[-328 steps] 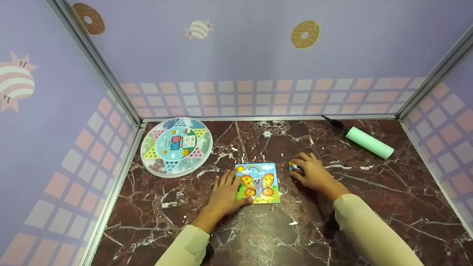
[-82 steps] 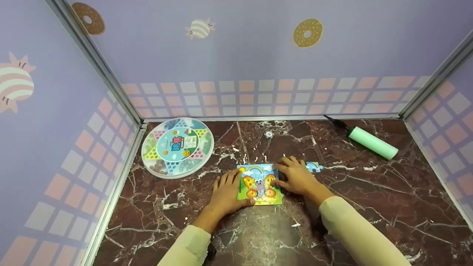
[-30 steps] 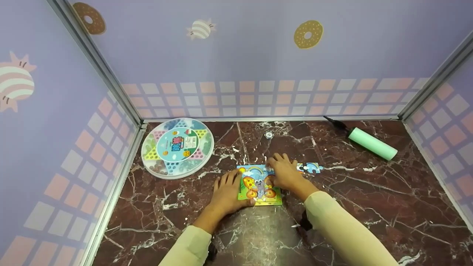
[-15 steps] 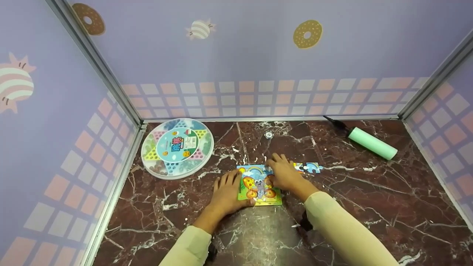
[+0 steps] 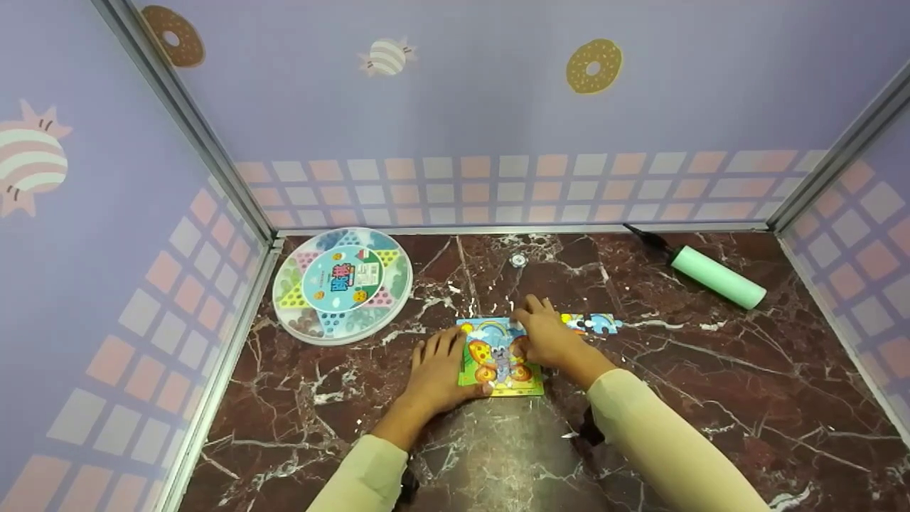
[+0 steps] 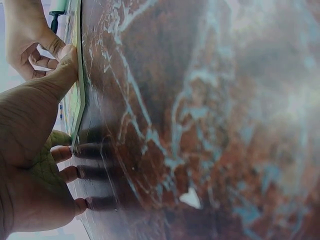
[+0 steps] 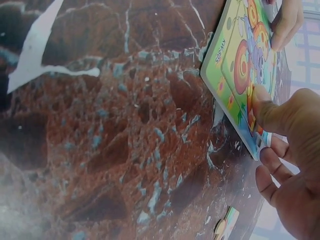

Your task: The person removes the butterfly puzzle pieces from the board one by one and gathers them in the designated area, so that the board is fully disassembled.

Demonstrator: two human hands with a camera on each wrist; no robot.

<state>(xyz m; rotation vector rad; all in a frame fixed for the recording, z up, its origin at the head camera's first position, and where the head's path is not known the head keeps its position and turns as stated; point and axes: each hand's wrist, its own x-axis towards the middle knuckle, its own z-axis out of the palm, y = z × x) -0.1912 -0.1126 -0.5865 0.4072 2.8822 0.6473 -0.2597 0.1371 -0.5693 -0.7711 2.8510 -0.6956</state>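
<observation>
A square butterfly jigsaw puzzle (image 5: 498, 373) lies flat on the marbled table. My left hand (image 5: 435, 371) braces its left side, fingers spread along the edge; in the left wrist view the thumb (image 6: 66, 62) rests on the board's near edge. At the top right of the board, my right hand (image 5: 551, 338) pinches a puzzle piece at the upper wing, mostly hidden by the hand. The right wrist view shows that thumb (image 7: 265, 107) on the picture and the other fingers curled at the board's edge. Beyond the right hand lie loose pieces, one with a rainbow (image 5: 604, 323).
A round Chinese checkers set (image 5: 341, 284) lies at the back left. A small round token (image 5: 518, 260) sits behind the puzzle. At the back right lies a pale green hand pump (image 5: 718, 276) with a black nozzle. Patterned walls border the table at the back and sides.
My right hand went from a piece right of the board to the board's right edge, then farther left onto its upper right, uncovering loose pieces. The left hand stays put; the last second shows little movement.
</observation>
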